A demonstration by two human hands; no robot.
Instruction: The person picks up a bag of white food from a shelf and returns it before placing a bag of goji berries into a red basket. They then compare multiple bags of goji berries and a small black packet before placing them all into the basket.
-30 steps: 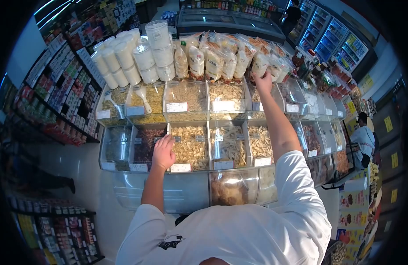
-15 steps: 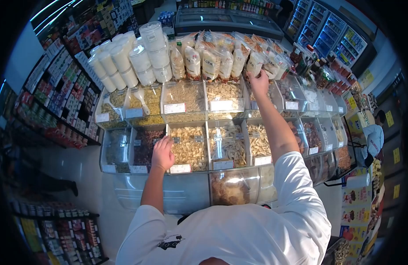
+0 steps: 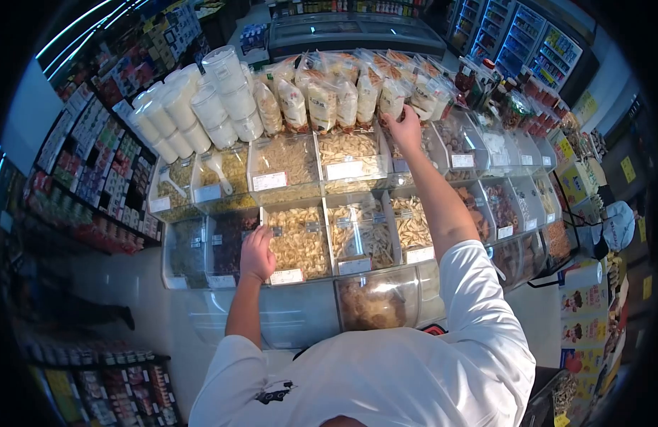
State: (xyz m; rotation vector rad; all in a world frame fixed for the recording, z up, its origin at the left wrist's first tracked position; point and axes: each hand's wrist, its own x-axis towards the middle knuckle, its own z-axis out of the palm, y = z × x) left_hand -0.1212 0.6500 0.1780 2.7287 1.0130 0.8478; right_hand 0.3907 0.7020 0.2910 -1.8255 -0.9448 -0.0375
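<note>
My right hand [image 3: 404,129] reaches to the back row with its thumb and fingers closed on the lower part of a clear printed bag of pale dried food [image 3: 392,98]. The bag stands upright among similar bags [image 3: 322,105]. My left hand [image 3: 258,255] rests with its fingers stretched over the divider between a bin of dark dried goods [image 3: 229,238] and a bin of pale dried slices [image 3: 297,245]. It holds nothing that I can see. Clear lids with price labels cover the bins.
Stacked white-filled tubs [image 3: 233,92] stand at the back left, with a white scoop [image 3: 218,173] in a bin before them. Jars [image 3: 514,107] are at the back right. A person [image 3: 618,226] is at the far right; shelves [image 3: 94,164] stand left.
The camera view has shifted slightly, so the bins and bags appear a little farther left. My right hand stays at the same bag, and my left hand stays on the bins.
</note>
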